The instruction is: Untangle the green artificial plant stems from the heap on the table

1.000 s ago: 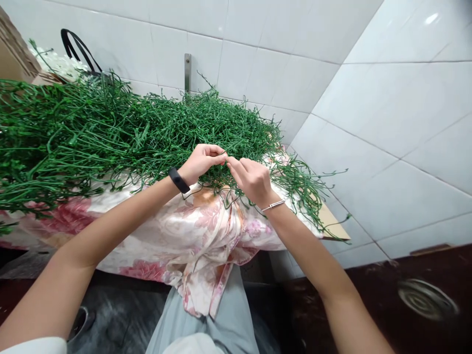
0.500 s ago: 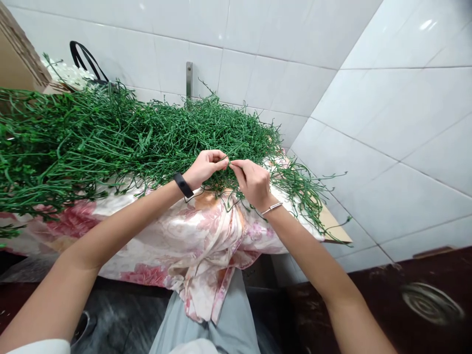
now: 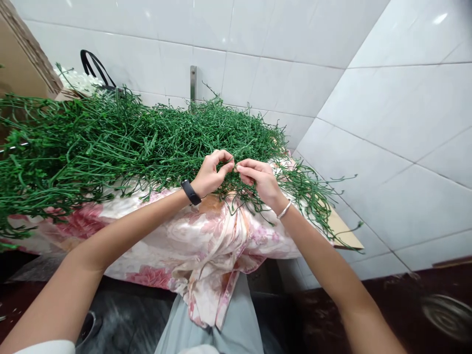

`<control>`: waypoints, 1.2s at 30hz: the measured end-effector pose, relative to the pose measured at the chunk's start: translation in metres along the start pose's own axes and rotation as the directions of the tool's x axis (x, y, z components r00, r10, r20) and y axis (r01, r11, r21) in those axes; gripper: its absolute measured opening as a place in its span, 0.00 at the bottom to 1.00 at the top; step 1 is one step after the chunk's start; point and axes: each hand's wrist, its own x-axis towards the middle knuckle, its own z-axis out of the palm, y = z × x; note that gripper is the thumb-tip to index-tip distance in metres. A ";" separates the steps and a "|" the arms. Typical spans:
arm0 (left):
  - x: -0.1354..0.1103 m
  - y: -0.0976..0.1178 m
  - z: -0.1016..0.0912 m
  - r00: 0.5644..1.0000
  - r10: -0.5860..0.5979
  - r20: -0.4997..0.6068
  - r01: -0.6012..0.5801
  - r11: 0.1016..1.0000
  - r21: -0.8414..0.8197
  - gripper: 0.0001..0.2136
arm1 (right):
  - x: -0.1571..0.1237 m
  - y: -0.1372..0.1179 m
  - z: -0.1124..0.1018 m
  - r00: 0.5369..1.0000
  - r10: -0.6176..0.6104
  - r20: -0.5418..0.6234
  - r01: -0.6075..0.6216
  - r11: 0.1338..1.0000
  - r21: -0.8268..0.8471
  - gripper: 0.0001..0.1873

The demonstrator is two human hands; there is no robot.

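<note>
My left hand [image 3: 214, 173], with a black band at the wrist, pinches thumb to forefinger near the front of a long heap of green artificial stems [image 3: 158, 132]. Facing it, my right hand [image 3: 261, 181], which wears a pale bracelet, is closed in a pinch as well. The two sets of fingertips almost meet over what looks like one thin green stem. Most of that stem is hidden by the fingers or lost against the green heap behind. Loose stems hang below the hands, over a floral cloth [image 3: 155, 246].
More green stems [image 3: 309, 196] lie at the right on a cardboard edge [image 3: 342, 226]. White flowers [image 3: 79, 81], a black strap [image 3: 96, 66] and cardboard [image 3: 22, 54] stand back left. A tiled wall [image 3: 280, 44] rises behind, with a metal bracket [image 3: 193, 83].
The view has shifted slightly, so everything sits a little right and lower. My right hand has turned flatter, its fingers more sideways; my left hand's finger and thumb arch wider.
</note>
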 end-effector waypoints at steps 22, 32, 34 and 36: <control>0.013 0.001 -0.016 0.964 -0.186 -0.191 0.113 0.935 -0.337 0.06 | 0.004 0.011 -0.015 0.793 -0.517 -0.323 0.067 0.600 -0.797 0.03; 0.011 -0.002 -0.016 0.978 -0.179 -0.111 0.136 0.938 -0.318 0.08 | 0.003 0.012 -0.016 0.725 -0.621 -0.297 0.074 0.499 -0.864 0.06; 0.011 -0.002 -0.015 0.984 -0.153 -0.094 0.120 0.950 -0.288 0.07 | 0.002 0.009 -0.015 0.694 -0.655 -0.298 0.166 0.548 -0.820 0.09; 0.010 -0.001 -0.015 0.991 -0.099 -0.088 0.077 0.972 -0.222 0.06 | -0.001 0.005 -0.014 0.668 -0.683 -0.296 0.240 0.574 -0.783 0.08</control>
